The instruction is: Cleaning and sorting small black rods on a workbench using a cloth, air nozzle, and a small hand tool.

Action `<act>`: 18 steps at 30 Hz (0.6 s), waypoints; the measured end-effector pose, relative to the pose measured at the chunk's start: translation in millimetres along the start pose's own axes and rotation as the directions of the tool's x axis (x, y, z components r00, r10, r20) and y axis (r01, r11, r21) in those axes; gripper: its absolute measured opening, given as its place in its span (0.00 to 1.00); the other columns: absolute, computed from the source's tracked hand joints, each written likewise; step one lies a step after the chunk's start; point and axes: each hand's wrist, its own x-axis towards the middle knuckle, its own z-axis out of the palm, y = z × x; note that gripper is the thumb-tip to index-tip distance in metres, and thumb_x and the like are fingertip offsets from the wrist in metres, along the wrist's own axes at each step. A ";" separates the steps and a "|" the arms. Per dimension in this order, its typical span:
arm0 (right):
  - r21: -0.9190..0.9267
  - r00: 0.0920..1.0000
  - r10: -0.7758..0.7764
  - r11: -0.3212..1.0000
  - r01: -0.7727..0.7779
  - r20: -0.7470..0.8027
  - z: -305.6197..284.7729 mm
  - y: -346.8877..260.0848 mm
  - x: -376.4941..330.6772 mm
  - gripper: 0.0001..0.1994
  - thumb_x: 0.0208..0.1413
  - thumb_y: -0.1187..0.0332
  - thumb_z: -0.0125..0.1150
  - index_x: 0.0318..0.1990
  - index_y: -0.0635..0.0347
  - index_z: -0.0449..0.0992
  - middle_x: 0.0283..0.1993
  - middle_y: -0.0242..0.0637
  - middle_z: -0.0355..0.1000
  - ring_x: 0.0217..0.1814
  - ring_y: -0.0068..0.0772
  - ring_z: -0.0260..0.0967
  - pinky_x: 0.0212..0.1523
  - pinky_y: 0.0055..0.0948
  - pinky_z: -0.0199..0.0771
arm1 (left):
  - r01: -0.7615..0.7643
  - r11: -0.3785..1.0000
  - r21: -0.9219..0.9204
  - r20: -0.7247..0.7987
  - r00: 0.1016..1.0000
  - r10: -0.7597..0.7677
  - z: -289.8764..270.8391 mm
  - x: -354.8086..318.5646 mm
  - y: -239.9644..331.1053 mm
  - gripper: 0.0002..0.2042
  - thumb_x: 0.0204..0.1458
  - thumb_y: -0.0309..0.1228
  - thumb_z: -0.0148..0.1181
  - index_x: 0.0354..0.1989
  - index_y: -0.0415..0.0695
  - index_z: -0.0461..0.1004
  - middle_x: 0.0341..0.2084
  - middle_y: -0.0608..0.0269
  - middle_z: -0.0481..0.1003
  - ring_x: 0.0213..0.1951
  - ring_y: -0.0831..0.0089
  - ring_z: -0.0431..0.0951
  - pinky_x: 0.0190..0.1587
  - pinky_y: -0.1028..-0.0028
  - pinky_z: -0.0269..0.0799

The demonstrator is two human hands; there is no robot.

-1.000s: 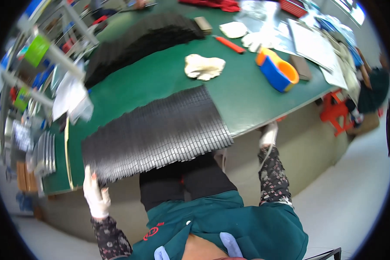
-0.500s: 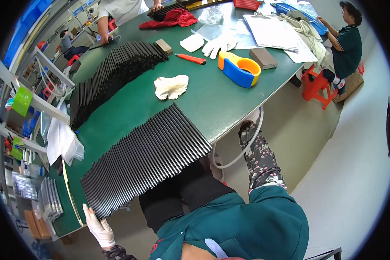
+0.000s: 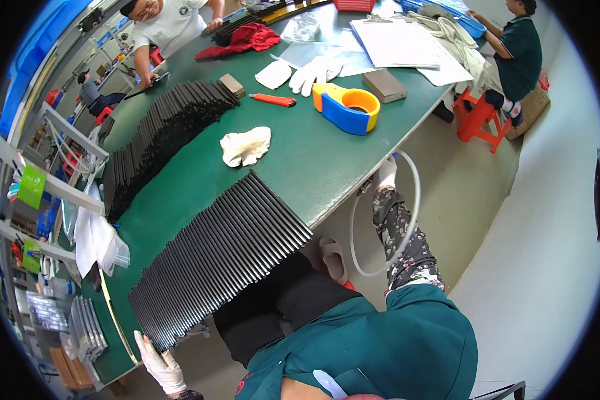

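Note:
A row of thin black rods (image 3: 220, 257) lies side by side along the table's near edge. My left hand (image 3: 160, 368), in a white glove, is at the row's lower left end. Its fingers are stretched out and seem to touch the last rods. My right hand (image 3: 386, 173), also gloved, is at the table's right edge, beside the blue-tipped end of a clear hose (image 3: 417, 200). Its fingers look closed, but what they hold is hidden. A small dark metal part (image 3: 365, 186) shows beside it. The hose hangs in a loop over my right forearm.
Farther back lies a larger stack of black rods (image 3: 160, 137). On the green table (image 3: 287, 150) are a crumpled white cloth (image 3: 245, 147), a red cutter knife (image 3: 273, 100), a tape dispenser (image 3: 347, 110), a brown block (image 3: 385, 85) and white gloves (image 3: 315, 73). Two co-workers sit or stand beyond.
The view has shifted slightly, so the table items appear farther left. My right hand shows more at the table edge, and the hose loop has swung wider. My left hand stays by the rods' end.

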 end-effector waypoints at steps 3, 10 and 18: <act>0.045 0.995 -0.021 0.999 0.026 -0.094 12.7 3.1 -6.9 0.11 0.63 0.65 0.55 0.46 0.62 0.67 0.39 0.39 0.75 0.37 0.33 0.74 0.36 0.30 0.74 | -0.038 0.999 -0.004 -0.029 0.999 0.038 2.7 7.0 -4.7 0.29 0.65 0.46 0.40 0.68 0.40 0.54 0.65 0.39 0.57 0.64 0.43 0.61 0.64 0.57 0.59; 0.382 0.967 -0.036 0.915 0.133 -0.251 40.7 -10.2 -39.9 0.14 0.59 0.71 0.57 0.52 0.60 0.69 0.41 0.38 0.75 0.38 0.34 0.75 0.38 0.33 0.78 | -0.116 0.993 0.007 -0.035 0.993 0.116 0.2 25.8 2.2 0.26 0.64 0.38 0.45 0.67 0.40 0.55 0.64 0.38 0.57 0.64 0.42 0.61 0.64 0.57 0.60; 0.512 0.991 0.125 0.854 -0.088 -0.038 44.0 -21.2 -33.2 0.16 0.56 0.74 0.49 0.52 0.59 0.71 0.43 0.42 0.75 0.41 0.41 0.76 0.41 0.40 0.80 | -0.133 0.990 0.046 -0.032 0.990 0.134 -19.9 30.2 21.1 0.26 0.60 0.32 0.48 0.67 0.40 0.56 0.64 0.39 0.58 0.64 0.45 0.62 0.64 0.57 0.59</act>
